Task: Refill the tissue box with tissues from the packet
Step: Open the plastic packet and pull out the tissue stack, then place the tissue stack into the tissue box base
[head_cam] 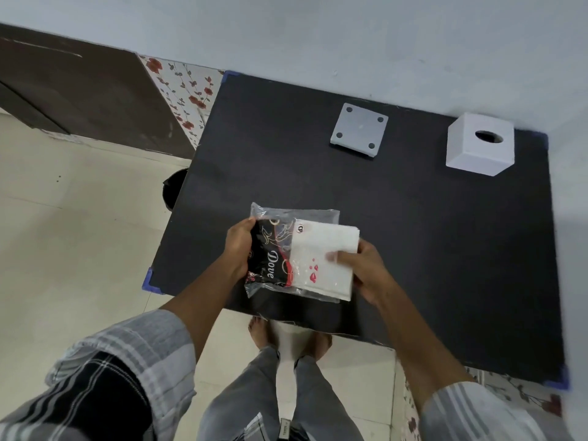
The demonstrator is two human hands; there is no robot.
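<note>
From the head camera, the left hand point(239, 246) gripped the packet point(273, 259) over the near edge of the black table point(413, 249), while the right hand point(366, 268) pinched the tissue stack point(327, 249), partly out. The loose stack could splay or snag on the wrapper. The tissue box point(480, 144) and its base plate point(359, 130) sat well apart. "Dove" was legible on the packet.

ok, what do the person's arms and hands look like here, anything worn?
Both hands bare: left hand, right hand, no gloves, rings or watch visible. Forearms bare. Grey-and-white plaid sleeves sit pushed back near the elbows; the left one shows darker black checks lower down.
</note>
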